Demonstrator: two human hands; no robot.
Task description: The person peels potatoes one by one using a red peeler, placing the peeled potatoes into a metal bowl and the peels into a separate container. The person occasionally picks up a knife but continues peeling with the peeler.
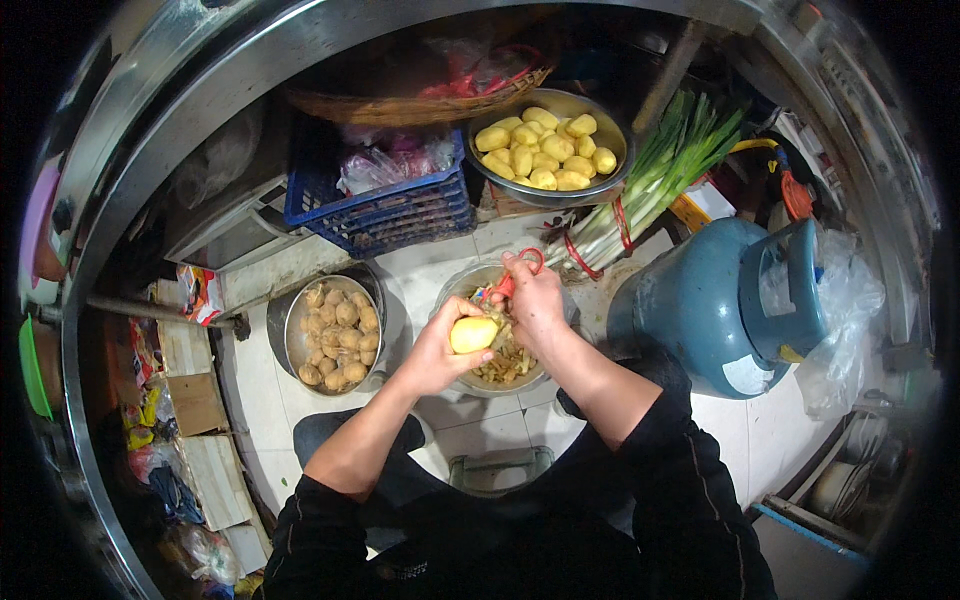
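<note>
My left hand [442, 349] grips a peeled yellow potato [473, 334] over a bin [491, 386] on the floor. Potato peelings [510, 364] lie inside that bin. Just up and right of the potato, my right hand [536, 300] is closed around a red-handled peeler [504, 287]; its blade is hard to make out. To the left, a metal bowl [291, 337] holds several unpeeled brown potatoes [341, 337]. Beyond the hands stands a larger steel basin [551, 196] with many peeled potatoes [544, 146].
A blue plastic crate [405, 214] with bagged items sits at the back. Spring onions or leeks [637, 191] tied in red lean beside the basin. A blue gas cylinder [682, 300] stands close on the right. A metal rim [172, 82] arches around the far side.
</note>
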